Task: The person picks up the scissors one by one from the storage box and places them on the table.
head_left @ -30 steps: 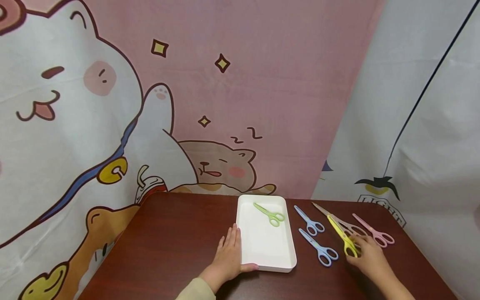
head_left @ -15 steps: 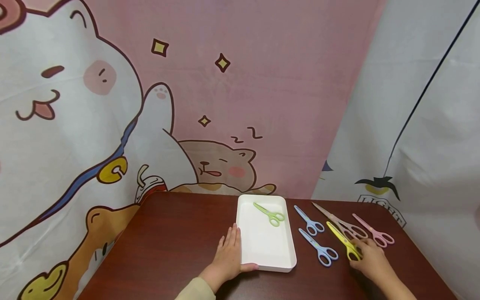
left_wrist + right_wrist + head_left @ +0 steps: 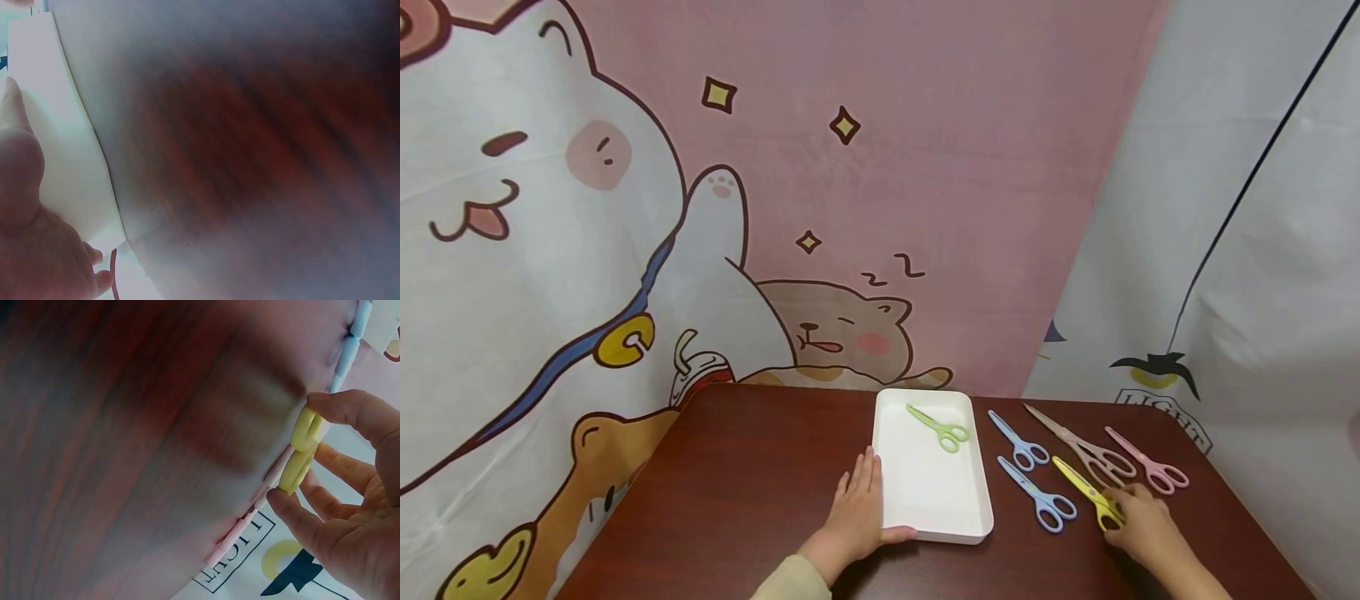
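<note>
With thumb and fingertips, my right hand (image 3: 1144, 522) holds a pair of yellow scissors (image 3: 1081, 486) by the handle loops. The blades point away toward the back left. Seen from the right wrist, the thumb is on one side of the yellow loops (image 3: 297, 464) and the fingers are on the other. My left hand (image 3: 854, 510) lies with straight fingers along the left side of a white tray (image 3: 931, 504), its thumb at the front edge. Green scissors (image 3: 946, 434) lie in the tray's far part. The left wrist view has the tray's wall (image 3: 70, 144) beside the hand.
Two pairs of blue scissors (image 3: 1037, 497) lie just right of the tray. Beige scissors (image 3: 1075, 442) lie behind the yellow ones, and pink scissors (image 3: 1142, 460) farther right. The brown table (image 3: 760, 483) ends at a cartoon-printed cloth (image 3: 985, 208).
My right hand has drawn the yellow scissors toward me and slightly right, off the beige pair they overlapped. The left hand and tray have stayed put.
</note>
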Demonstrator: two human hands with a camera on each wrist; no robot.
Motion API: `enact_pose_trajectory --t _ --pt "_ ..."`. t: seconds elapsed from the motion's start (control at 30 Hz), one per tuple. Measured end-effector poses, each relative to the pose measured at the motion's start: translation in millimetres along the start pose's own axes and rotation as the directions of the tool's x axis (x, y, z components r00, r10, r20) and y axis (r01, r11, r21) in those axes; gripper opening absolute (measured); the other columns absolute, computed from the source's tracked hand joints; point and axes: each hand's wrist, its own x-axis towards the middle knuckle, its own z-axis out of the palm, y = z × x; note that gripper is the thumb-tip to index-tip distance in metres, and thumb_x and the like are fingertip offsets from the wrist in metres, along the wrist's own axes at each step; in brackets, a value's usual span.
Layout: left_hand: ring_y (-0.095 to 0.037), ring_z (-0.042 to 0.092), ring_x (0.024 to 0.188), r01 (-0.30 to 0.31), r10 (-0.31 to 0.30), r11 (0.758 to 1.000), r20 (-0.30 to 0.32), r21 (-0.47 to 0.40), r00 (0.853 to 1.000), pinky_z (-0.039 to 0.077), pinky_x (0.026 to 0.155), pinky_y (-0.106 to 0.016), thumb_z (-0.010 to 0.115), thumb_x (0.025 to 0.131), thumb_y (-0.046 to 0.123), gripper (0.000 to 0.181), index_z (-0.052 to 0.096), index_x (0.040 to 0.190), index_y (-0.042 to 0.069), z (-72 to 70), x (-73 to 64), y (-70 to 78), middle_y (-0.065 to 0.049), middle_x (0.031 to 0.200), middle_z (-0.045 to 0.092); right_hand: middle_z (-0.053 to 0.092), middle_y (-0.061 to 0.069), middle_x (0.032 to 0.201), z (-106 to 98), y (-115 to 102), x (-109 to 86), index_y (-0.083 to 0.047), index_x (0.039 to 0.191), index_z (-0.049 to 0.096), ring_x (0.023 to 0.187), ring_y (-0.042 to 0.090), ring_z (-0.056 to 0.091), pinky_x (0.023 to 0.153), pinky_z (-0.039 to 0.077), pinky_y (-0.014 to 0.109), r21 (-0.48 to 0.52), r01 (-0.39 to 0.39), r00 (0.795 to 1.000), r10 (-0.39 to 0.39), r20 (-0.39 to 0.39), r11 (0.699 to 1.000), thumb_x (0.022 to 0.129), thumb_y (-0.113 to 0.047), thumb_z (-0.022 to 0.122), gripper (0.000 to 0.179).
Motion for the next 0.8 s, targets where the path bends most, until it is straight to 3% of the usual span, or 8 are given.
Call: enact_pose_trajectory --t 0.2,0.53,0.8 --pt "-0.034 0.016 0.144 0.011 -0.011 1.0 0.017 0.01 1.0 0.023 0.111 -0.054 0.049 0.063 0.085 0.128 0.017 0.149 -0.004 -0.4 0.9 0.4 -0.02 0.158 0.01 0.051 0.036 0.105 0.6 2.7 1.4 0.008 0.109 0.062 0.086 0.05 0.05 0.071 0.043 0.057 -0.004 -0.015 0.999 0.015 0.042 1.0 0.061 -0.018 0.08 0.057" --pt "-0.034 0.016 0.145 0.013 -0.013 1.0 0.014 0.011 1.0 0.024 0.111 -0.053 0.049 0.062 0.086 0.128 0.017 0.149 -0.003 0.6 1.7 -0.3 -0.02 0.158 0.01 0.054 0.033 0.099 1.7 3.4 -0.9 0.007 0.103 0.065 0.085 0.043 0.053 0.072 0.04 0.056 -0.032 0.024 0.999 -0.023 0.042 0.999 0.063 -0.019 0.08 0.05" --pt "-0.034 0.017 0.144 0.014 -0.014 1.0 0.011 0.011 1.0 0.024 0.111 -0.054 0.049 0.062 0.086 0.128 0.017 0.149 -0.003 1.0 1.8 -0.6 -0.02 0.157 0.01 0.055 0.033 0.1 1.4 1.0 -1.1 0.01 0.105 0.063 0.089 0.046 0.055 0.077 0.041 0.06 -0.039 0.008 0.996 -0.004 0.091 0.999 0.067 -0.017 0.078 0.049"
